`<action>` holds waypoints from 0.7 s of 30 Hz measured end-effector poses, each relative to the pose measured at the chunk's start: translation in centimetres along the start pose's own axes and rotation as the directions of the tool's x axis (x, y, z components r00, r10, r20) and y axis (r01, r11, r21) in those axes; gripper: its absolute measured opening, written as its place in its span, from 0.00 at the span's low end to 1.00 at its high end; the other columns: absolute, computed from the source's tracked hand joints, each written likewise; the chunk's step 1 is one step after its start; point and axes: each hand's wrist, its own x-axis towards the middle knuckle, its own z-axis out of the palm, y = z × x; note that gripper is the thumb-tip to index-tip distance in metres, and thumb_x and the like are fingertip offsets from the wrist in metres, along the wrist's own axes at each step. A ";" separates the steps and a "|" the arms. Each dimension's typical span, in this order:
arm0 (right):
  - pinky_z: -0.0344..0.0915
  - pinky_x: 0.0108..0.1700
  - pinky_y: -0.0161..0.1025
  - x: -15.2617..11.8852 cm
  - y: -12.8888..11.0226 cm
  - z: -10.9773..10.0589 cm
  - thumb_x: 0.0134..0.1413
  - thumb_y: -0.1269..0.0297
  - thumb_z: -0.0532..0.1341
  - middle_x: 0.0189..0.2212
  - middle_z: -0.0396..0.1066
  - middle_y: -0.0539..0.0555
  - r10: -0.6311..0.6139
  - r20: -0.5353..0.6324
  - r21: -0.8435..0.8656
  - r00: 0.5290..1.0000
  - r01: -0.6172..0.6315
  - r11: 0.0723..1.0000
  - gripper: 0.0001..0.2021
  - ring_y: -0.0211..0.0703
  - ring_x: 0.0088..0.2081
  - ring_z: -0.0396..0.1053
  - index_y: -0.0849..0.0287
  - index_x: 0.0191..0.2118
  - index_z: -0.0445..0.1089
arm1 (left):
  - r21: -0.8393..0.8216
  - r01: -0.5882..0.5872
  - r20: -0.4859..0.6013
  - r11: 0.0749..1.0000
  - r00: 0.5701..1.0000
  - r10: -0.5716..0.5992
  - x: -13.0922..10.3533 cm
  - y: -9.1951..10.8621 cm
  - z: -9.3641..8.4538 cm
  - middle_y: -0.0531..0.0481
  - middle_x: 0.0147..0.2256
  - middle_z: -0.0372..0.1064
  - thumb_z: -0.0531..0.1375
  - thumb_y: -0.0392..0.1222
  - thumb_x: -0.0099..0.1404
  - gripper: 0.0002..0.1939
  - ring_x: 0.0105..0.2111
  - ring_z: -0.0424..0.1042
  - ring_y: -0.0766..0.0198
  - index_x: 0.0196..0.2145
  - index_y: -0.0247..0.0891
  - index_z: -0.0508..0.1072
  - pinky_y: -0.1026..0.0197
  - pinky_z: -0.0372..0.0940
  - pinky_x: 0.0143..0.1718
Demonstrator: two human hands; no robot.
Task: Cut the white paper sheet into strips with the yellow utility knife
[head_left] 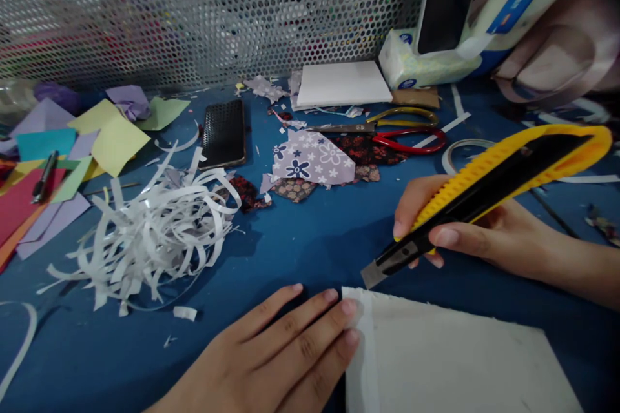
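Note:
My right hand [465, 226] grips a yellow and black utility knife [475, 184], its short blade pointing down to the left. The blade tip hangs just past the far left corner of a white board [450, 355]. A white strip [367, 342] runs along the board's left edge. Fingers stretched out, my left hand [285, 348] lies flat, its fingertips touching that edge. The board's lower part is cut off by the frame.
Curled white paper strips [159, 232] pile up at left, near coloured papers [111, 135] and a pen [45, 177]. Further back are a phone [223, 133], floral fabric scraps [312, 158], scissors [387, 129], a white block [343, 82], a tissue pack [426, 64] and a tape roll [450, 155].

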 end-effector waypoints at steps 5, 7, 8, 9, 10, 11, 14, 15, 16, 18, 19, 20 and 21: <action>0.70 0.23 0.24 0.0 0.1 0.0 0.57 0.53 0.70 0.26 0.77 0.49 0.002 0.000 0.008 1.000 -0.002 1.000 0.10 0.32 0.21 0.71 0.53 0.37 0.79 | -0.026 0.052 -0.011 0.998 0.999 -0.053 0.1 0.2 0.0 0.55 0.69 0.57 0.45 0.38 0.82 0.21 0.71 0.53 0.61 0.67 0.40 0.65 0.52 0.37 0.74; 0.70 0.23 0.24 0.0 0.1 0.1 0.57 0.53 0.70 0.26 0.77 0.49 0.004 0.001 0.006 1.000 -0.004 1.000 0.10 0.32 0.21 0.71 0.54 0.37 0.79 | -0.033 0.056 -0.018 0.998 0.998 -0.057 0.1 0.3 0.0 0.55 0.69 0.57 0.44 0.37 0.82 0.21 0.71 0.53 0.62 0.66 0.41 0.65 0.53 0.37 0.74; 0.70 0.23 0.24 0.0 0.1 0.1 0.58 0.53 0.70 0.26 0.77 0.49 0.005 0.000 0.004 1.000 -0.005 1.000 0.10 0.32 0.22 0.71 0.54 0.37 0.79 | -0.032 0.056 -0.021 0.998 0.998 -0.057 0.1 0.4 0.0 0.55 0.69 0.57 0.44 0.37 0.82 0.21 0.71 0.53 0.62 0.66 0.41 0.65 0.53 0.37 0.74; 0.70 0.23 0.24 -0.1 0.1 0.1 0.58 0.53 0.70 0.26 0.76 0.49 0.006 0.000 0.005 1.000 -0.006 1.000 0.10 0.32 0.22 0.71 0.54 0.37 0.79 | -0.031 0.055 -0.020 0.998 0.998 -0.056 0.1 0.4 0.0 0.55 0.69 0.57 0.44 0.37 0.82 0.21 0.71 0.53 0.62 0.66 0.41 0.65 0.53 0.36 0.74; 0.69 0.23 0.24 -0.1 0.1 0.1 0.58 0.53 0.70 0.25 0.76 0.49 0.004 -0.003 0.004 1.000 -0.004 1.000 0.10 0.32 0.22 0.71 0.54 0.37 0.79 | -0.031 0.054 -0.018 0.998 0.998 -0.054 0.1 0.3 0.0 0.55 0.69 0.57 0.44 0.36 0.82 0.21 0.71 0.52 0.62 0.67 0.40 0.65 0.52 0.37 0.74; 0.69 0.24 0.23 -0.2 0.1 0.1 0.58 0.53 0.70 0.25 0.76 0.49 0.002 -0.006 0.003 1.000 -0.002 1.000 0.10 0.32 0.22 0.71 0.53 0.37 0.78 | -0.030 0.051 -0.015 0.998 0.999 -0.052 0.1 0.3 0.0 0.55 0.69 0.57 0.44 0.36 0.82 0.21 0.71 0.52 0.61 0.67 0.40 0.65 0.52 0.37 0.74; 0.69 0.24 0.23 -0.3 0.1 0.0 0.58 0.53 0.70 0.25 0.76 0.48 0.005 -0.006 -0.002 1.000 -0.005 1.000 0.10 0.31 0.22 0.71 0.53 0.37 0.79 | -0.027 0.020 0.000 0.999 1.000 -0.020 0.1 0.0 0.0 0.53 0.70 0.56 0.45 0.37 0.82 0.22 0.71 0.52 0.60 0.67 0.39 0.64 0.51 0.35 0.74; 0.69 0.24 0.23 -0.3 0.1 0.0 0.58 0.53 0.70 0.25 0.77 0.49 0.007 -0.002 -0.002 1.000 -0.007 1.000 0.10 0.31 0.22 0.71 0.53 0.37 0.79 | -0.025 0.009 0.007 1.000 1.000 -0.009 0.0 0.0 0.0 0.53 0.70 0.56 0.45 0.37 0.82 0.22 0.71 0.52 0.59 0.68 0.39 0.63 0.51 0.35 0.74; 0.69 0.23 0.22 -0.2 0.1 0.0 0.58 0.52 0.70 0.25 0.77 0.48 0.009 0.004 -0.001 1.000 -0.009 1.000 0.10 0.31 0.21 0.71 0.53 0.38 0.79 | -0.024 0.006 0.011 1.000 1.000 -0.006 0.0 0.0 0.1 0.52 0.70 0.56 0.45 0.38 0.82 0.22 0.71 0.52 0.59 0.68 0.38 0.63 0.51 0.34 0.74; 0.69 0.24 0.21 -0.2 0.1 -0.1 0.57 0.52 0.70 0.25 0.77 0.48 0.007 0.011 0.003 1.000 -0.007 1.000 0.10 0.31 0.21 0.71 0.52 0.38 0.79 | -0.025 0.005 -0.012 1.000 1.000 -0.006 0.0 0.0 0.2 0.52 0.69 0.57 0.44 0.37 0.82 0.22 0.71 0.52 0.59 0.67 0.38 0.64 0.51 0.34 0.74; 0.69 0.24 0.21 -0.1 0.1 -0.1 0.57 0.52 0.70 0.25 0.77 0.48 0.005 0.012 0.003 1.000 -0.005 1.000 0.10 0.30 0.21 0.71 0.51 0.38 0.79 | -0.026 0.015 -0.025 1.000 1.000 -0.015 0.0 0.0 0.2 0.52 0.69 0.58 0.43 0.36 0.82 0.22 0.71 0.53 0.60 0.67 0.38 0.64 0.51 0.35 0.74; 0.69 0.24 0.21 -0.1 0.1 -0.1 0.58 0.52 0.70 0.25 0.77 0.47 0.005 0.015 0.002 1.000 -0.005 1.000 0.09 0.30 0.22 0.71 0.51 0.38 0.79 | -0.025 0.021 -0.032 0.999 0.999 -0.022 0.0 0.0 0.2 0.52 0.69 0.58 0.43 0.36 0.82 0.22 0.71 0.53 0.60 0.67 0.39 0.65 0.51 0.36 0.74; 0.69 0.24 0.20 -0.1 0.1 -0.1 0.58 0.52 0.70 0.25 0.77 0.47 0.007 0.017 0.000 1.000 -0.007 1.000 0.09 0.29 0.22 0.71 0.50 0.38 0.79 | -0.024 0.020 -0.033 1.000 0.999 -0.021 0.0 0.0 0.2 0.53 0.69 0.58 0.43 0.36 0.82 0.22 0.71 0.53 0.60 0.67 0.39 0.65 0.51 0.36 0.74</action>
